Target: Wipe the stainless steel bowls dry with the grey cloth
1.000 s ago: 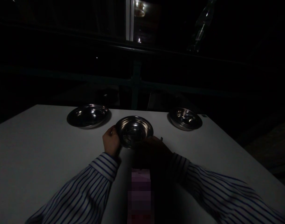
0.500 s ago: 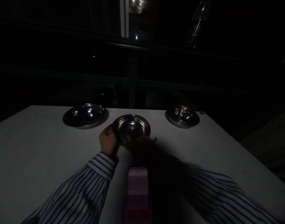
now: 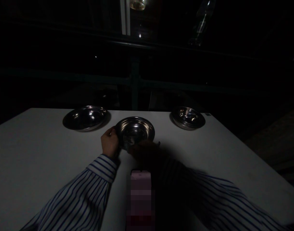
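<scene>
In dim light, my left hand point(image 3: 110, 142) is closed on the left rim of a shiny metal bowl point(image 3: 149, 126) at the middle of the table. My right hand point(image 3: 145, 150) lies in deep shadow at the bowl's near right edge, its fingers curled. A short, thin end point(image 3: 159, 143) of something sticks out to the right of that hand; its kind is too dark to make out. What lies inside the bowl is hard to see.
On the white table point(image 3: 53, 160), a wide metal bowl point(image 3: 85, 118) stands back left and a smaller stack of metal bowls point(image 3: 188, 118) back right. A phone with a blurred pink screen point(image 3: 140, 192) is near the front. Behind the table, a bottle point(image 3: 202, 24) shows faintly.
The whole view has shifted slightly. My left hand stays on the bowl's rim, and my right hand has moved only a little at the near edge.
</scene>
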`<state>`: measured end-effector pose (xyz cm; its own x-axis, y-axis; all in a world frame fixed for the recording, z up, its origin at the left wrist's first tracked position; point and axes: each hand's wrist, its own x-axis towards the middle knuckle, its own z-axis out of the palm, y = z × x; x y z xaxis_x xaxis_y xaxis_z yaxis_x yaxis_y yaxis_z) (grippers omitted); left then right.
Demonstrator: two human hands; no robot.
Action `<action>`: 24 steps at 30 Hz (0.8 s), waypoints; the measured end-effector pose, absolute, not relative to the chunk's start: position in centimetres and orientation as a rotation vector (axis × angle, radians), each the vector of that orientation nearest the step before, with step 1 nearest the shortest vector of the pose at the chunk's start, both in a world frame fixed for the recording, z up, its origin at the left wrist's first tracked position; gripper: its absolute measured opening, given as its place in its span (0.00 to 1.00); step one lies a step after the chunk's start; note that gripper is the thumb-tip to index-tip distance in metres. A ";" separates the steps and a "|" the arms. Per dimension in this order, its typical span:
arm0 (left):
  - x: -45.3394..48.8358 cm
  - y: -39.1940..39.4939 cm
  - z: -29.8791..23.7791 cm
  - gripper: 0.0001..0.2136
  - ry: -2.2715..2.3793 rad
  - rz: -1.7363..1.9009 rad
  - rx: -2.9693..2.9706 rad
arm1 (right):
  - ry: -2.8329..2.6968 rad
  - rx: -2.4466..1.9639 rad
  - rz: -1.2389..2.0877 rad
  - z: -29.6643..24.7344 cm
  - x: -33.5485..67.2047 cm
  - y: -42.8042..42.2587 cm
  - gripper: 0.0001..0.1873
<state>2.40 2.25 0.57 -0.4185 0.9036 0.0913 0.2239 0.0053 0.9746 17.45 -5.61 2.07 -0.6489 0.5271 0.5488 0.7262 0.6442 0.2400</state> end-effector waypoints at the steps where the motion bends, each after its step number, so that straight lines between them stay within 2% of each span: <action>1: 2.3 2.3 0.6 0.18 1.709 1.443 1.187 | -2.424 -0.986 -0.634 1.9 16.7 -5.5 0.11; 6: 1.9 2.3 0.9 0.18 1.799 1.384 1.268 | -2.442 -0.935 -0.600 1.8 18.6 -5.4 0.13; 10: 2.0 2.4 0.8 0.18 1.789 1.365 1.286 | -2.553 -1.107 -0.406 2.0 21.3 -5.8 0.14; 13: 2.2 2.4 0.8 0.19 1.785 1.368 1.276 | -2.400 -1.137 -0.510 1.7 19.5 -6.2 0.13; 17: 2.2 2.4 0.9 0.18 1.748 1.361 1.270 | -2.349 -0.921 -0.695 1.7 17.1 -6.4 0.15; 24: 2.2 2.4 0.8 0.17 1.744 1.395 1.234 | -2.518 -1.025 -0.463 2.4 21.8 -6.7 0.15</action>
